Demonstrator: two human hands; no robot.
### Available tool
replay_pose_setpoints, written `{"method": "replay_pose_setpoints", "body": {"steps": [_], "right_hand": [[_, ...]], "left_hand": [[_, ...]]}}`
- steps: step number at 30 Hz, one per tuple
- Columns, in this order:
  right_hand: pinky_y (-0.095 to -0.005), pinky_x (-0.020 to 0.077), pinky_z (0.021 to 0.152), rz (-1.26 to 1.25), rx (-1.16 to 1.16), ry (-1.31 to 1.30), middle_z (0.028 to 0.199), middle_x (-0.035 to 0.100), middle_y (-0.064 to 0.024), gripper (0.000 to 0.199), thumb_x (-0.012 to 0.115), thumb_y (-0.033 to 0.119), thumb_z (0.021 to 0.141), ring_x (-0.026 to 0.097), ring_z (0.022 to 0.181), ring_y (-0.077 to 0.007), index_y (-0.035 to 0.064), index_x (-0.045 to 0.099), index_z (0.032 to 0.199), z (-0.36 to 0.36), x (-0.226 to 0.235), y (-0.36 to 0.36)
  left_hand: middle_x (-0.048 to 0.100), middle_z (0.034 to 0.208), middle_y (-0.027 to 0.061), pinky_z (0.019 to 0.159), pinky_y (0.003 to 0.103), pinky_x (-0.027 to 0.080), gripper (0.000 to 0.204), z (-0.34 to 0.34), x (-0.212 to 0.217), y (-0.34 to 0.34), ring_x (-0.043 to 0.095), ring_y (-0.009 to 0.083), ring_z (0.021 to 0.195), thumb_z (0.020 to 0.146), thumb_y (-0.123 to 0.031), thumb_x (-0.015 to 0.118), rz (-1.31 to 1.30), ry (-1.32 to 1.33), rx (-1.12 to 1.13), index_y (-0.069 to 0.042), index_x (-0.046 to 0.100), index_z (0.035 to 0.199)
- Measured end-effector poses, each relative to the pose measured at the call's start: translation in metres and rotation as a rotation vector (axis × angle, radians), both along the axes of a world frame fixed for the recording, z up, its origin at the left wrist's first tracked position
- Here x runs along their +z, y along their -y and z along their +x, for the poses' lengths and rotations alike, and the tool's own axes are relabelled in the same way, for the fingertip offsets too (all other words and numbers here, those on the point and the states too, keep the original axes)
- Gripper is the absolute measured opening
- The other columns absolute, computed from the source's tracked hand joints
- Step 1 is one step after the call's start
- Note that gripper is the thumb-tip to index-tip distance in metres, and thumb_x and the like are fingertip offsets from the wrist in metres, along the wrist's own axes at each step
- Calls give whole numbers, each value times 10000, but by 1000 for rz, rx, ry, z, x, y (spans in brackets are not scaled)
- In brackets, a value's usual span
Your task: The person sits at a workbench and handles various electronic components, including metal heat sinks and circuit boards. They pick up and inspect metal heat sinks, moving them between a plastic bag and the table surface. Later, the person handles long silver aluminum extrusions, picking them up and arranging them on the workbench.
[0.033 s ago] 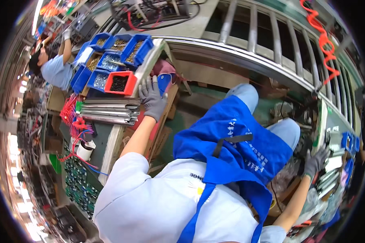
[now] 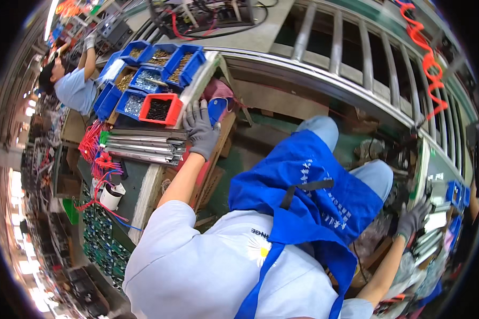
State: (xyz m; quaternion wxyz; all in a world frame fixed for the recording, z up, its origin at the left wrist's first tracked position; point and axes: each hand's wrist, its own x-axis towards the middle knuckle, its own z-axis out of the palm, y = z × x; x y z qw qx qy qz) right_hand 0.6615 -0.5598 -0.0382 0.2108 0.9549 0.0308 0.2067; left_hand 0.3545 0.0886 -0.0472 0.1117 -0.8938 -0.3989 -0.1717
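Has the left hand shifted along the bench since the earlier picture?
No: the left hand shows no clear shift either way against the pale bench edge.

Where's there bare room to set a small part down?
Small patch of dark green benchtop between the silver metal strips and white cylindrical object; pale grey flat plate between the black-framed equipment and silver metal rollers. Crowded: blue plastic bins, green circuit boards, white parts by the grey-gloved right hand.

Place: electronics assembly workshop | roller conveyor (image 2: 367, 56) | blue bins (image 2: 197, 66) of small metal parts | circuit boards (image 2: 102, 239) | coiled cord (image 2: 418, 37)
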Motion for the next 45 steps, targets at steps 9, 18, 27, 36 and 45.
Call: {"method": "replay_pose_setpoints", "body": {"steps": [9, 18, 27, 36, 45], "right_hand": [[-501, 351, 1089, -101, 77, -48, 1524, 352, -98, 857, 636, 556, 849, 337, 1409, -286, 122, 299, 1507, 10, -5, 14], [-460, 381, 1075, 405, 803, 202, 1382, 513, -166, 661, 558, 497, 932, 494, 1266, -339, 37, 462, 1397, 43, -35, -81], [-470, 383, 1065, 1095, 1130, -240, 1367, 514, -200, 617, 597, 429, 941, 496, 1254, -354, -10, 491, 1360, -3, -36, -315], [-468, 375, 1068, 926, 1397, -702, 1338, 539, -203, 488, 614, 240, 940, 489, 1252, -362, -12, 506, 1344, -35, -51, -365], [-475, 344, 1066, 599, 2476, -1012, 1348, 498, -211, 566, 681, 212, 833, 462, 1257, -382, 18, 499, 1333, -324, 92, -486]], "left_hand": [[273, 1530, 221, 1194, 537, 62, 950, 10, -5, -4, 182, 392, 1450, 717, -396, 736, -67, 129, 146, -58, 294, 1488], [314, 1509, 183, 1185, 523, 121, 817, -17, -44, 99, 242, 367, 1427, 769, -347, 673, -368, 156, 129, -59, 340, 1457], [404, 1466, 193, 1168, 487, 188, 793, -196, -38, 230, 327, 361, 1389, 790, -387, 662, -501, -228, 793, -49, 368, 1444], [437, 1449, 157, 1114, 465, 313, 761, -261, -26, 400, 386, 347, 1352, 790, -406, 699, -604, 197, 1526, -101, 403, 1421], [412, 1460, 191, 1154, 463, 247, 796, -293, -114, 554, 319, 348, 1400, 784, -403, 716, -726, 423, 1949, -45, 395, 1418]]}}
